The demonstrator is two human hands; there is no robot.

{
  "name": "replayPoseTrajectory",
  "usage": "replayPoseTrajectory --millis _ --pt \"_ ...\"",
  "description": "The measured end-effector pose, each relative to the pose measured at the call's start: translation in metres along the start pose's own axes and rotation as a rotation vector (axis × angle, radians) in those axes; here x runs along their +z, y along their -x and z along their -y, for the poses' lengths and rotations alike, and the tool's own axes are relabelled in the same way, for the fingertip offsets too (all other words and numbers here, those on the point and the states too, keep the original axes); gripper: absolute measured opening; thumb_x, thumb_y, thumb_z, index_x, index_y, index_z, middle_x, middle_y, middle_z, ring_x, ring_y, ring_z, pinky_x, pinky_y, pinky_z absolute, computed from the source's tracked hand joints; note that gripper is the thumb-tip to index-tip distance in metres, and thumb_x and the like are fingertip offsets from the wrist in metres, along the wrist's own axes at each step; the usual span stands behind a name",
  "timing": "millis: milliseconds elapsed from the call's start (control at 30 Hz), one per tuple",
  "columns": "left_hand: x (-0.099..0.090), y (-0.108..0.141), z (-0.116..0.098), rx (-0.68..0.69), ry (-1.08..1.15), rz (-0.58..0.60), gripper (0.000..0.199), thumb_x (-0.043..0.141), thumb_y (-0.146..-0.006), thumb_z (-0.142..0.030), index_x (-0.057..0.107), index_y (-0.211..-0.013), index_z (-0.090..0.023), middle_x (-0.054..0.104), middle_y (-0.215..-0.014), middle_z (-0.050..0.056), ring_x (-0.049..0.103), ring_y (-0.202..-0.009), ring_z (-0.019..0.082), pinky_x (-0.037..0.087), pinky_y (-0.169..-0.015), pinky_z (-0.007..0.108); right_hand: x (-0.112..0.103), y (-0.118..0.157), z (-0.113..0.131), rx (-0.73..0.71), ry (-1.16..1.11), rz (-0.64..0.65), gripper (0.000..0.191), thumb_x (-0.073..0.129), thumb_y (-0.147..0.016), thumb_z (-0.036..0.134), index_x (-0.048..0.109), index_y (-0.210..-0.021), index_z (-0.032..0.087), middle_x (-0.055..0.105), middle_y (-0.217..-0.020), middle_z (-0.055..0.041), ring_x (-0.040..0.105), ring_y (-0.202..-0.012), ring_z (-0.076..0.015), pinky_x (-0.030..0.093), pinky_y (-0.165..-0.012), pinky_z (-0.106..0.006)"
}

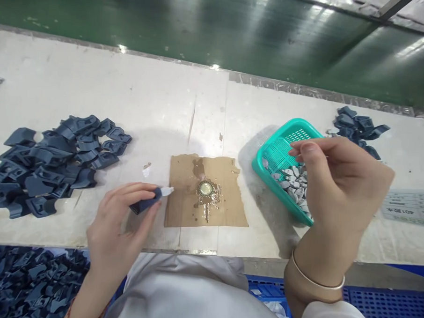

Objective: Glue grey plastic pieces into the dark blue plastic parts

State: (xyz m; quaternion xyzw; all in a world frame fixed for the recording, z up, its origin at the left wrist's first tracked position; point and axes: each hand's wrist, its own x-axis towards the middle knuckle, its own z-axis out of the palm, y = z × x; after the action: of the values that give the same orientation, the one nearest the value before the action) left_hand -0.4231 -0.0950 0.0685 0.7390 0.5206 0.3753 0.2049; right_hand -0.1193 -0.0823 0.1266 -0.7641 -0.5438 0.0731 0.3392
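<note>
My left hand (121, 220) pinches a dark blue plastic part (145, 204) with a small light grey piece (166, 191) at its right end. That end is close to the left edge of a brown cardboard piece (181, 209), which bears wet stains and a small round cap (206, 188) with pale liquid. My right hand (340, 183) is raised over the right side of a green basket (277, 194), thumb and fingertips together; what they hold, if anything, is too small to name. Small grey pieces (295, 183) lie in the basket, partly hidden by this hand.
A large pile of dark blue parts (50, 156) covers the table's left side, with a smaller pile (357, 125) at the back right. Below the front edge, more parts (31, 282) lie at the lower left. A printed label (412, 206) is at the right.
</note>
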Motion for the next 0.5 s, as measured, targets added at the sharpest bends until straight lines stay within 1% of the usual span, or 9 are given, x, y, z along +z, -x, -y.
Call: replayPoseTrajectory --millis 33,67,133,167,233,300,367,433,500 --pt "-0.003 0.0 0.006 0.01 -0.054 0.018 0.028 0.073 -0.089 -0.009 0.067 -0.111 -0.026 0.075 -0.113 0.005 0.069 -0.112 0.025 0.053 -0.104 0.046 -0.003 -0.004 -0.007 0.043 0.114 -0.003 0.021 0.057 -0.095 0.032 0.075 -0.096 0.022 0.075 -0.088 -0.007 0.07 -0.079 -0.0237 0.054 -0.072 -0.039" --pt "-0.005 0.0 0.012 0.022 -0.1 0.046 0.026 0.072 -0.09 -0.011 0.067 -0.111 -0.027 0.075 -0.116 0.006 0.069 -0.111 0.026 0.053 -0.104 0.047 -0.005 -0.006 -0.014 0.074 0.206 0.039 0.022 0.059 -0.092 0.032 0.077 -0.1 0.021 0.076 -0.09 -0.0078 0.069 -0.077 -0.0241 0.054 -0.071 -0.039" --pt "-0.009 0.002 0.019 0.038 -0.183 0.104 0.025 0.07 -0.093 -0.016 0.067 -0.114 -0.028 0.073 -0.122 0.006 0.069 -0.114 0.029 0.054 -0.103 0.049 -0.004 -0.009 -0.026 0.091 0.322 0.241 0.028 0.06 -0.09 0.032 0.077 -0.108 0.02 0.076 -0.097 -0.0104 0.069 -0.076 -0.0257 0.054 -0.072 -0.042" --pt "-0.01 0.002 0.022 0.038 -0.214 0.126 0.024 0.068 -0.094 -0.018 0.067 -0.115 -0.029 0.073 -0.125 0.006 0.07 -0.114 0.029 0.055 -0.102 0.049 -0.002 -0.01 -0.029 0.079 0.335 0.332 0.03 0.059 -0.09 0.032 0.077 -0.111 0.019 0.076 -0.101 -0.0117 0.07 -0.078 -0.0271 0.054 -0.075 -0.043" --pt "-0.012 0.001 0.023 0.025 -0.251 0.145 0.022 0.065 -0.097 -0.018 0.068 -0.115 -0.03 0.073 -0.124 0.005 0.071 -0.113 0.027 0.058 -0.096 0.045 0.004 -0.01 -0.031 0.042 0.315 0.435 0.034 0.056 -0.093 0.032 0.078 -0.114 0.017 0.077 -0.106 -0.0131 0.071 -0.083 -0.0294 0.055 -0.079 -0.045" --pt "-0.012 -0.006 0.023 0.023 -0.269 0.133 0.019 0.064 -0.097 -0.019 0.069 -0.113 -0.029 0.075 -0.12 0.003 0.073 -0.106 0.024 0.061 -0.085 0.037 0.009 -0.01 -0.027 0.021 0.295 0.477 0.035 0.054 -0.094 0.03 0.079 -0.114 0.016 0.078 -0.107 -0.0137 0.073 -0.089 -0.0307 0.055 -0.083 -0.045" --pt "-0.01 -0.019 0.024 0.026 -0.274 0.115 0.014 0.066 -0.096 -0.022 0.07 -0.109 -0.027 0.076 -0.115 0.003 0.074 -0.095 0.021 0.061 -0.075 0.032 0.012 -0.012 -0.023 0.042 0.292 0.493 0.033 0.054 -0.094 0.025 0.08 -0.111 0.014 0.08 -0.104 -0.0142 0.074 -0.09 -0.0307 0.056 -0.084 -0.043" --pt "-0.004 -0.038 0.025 0.024 -0.255 0.135 0.013 0.067 -0.095 -0.024 0.07 -0.107 -0.025 0.075 -0.111 0.003 0.073 -0.085 0.018 0.061 -0.073 0.031 0.013 -0.014 -0.021 0.079 0.285 0.505 0.03 0.056 -0.092 0.022 0.08 -0.108 0.012 0.08 -0.099 -0.0141 0.074 -0.088 -0.0298 0.057 -0.081 -0.041" --pt "0.005 -0.06 0.026 0.012 -0.202 0.2 0.015 0.065 -0.093 -0.021 0.07 -0.108 -0.024 0.074 -0.109 0.003 0.07 -0.077 0.016 0.06 -0.073 0.03 0.013 -0.015 -0.022 0.091 0.267 0.505 0.028 0.057 -0.09 0.02 0.079 -0.104 0.012 0.08 -0.095 -0.0138 0.075 -0.086 -0.0285 0.058 -0.078 -0.039"
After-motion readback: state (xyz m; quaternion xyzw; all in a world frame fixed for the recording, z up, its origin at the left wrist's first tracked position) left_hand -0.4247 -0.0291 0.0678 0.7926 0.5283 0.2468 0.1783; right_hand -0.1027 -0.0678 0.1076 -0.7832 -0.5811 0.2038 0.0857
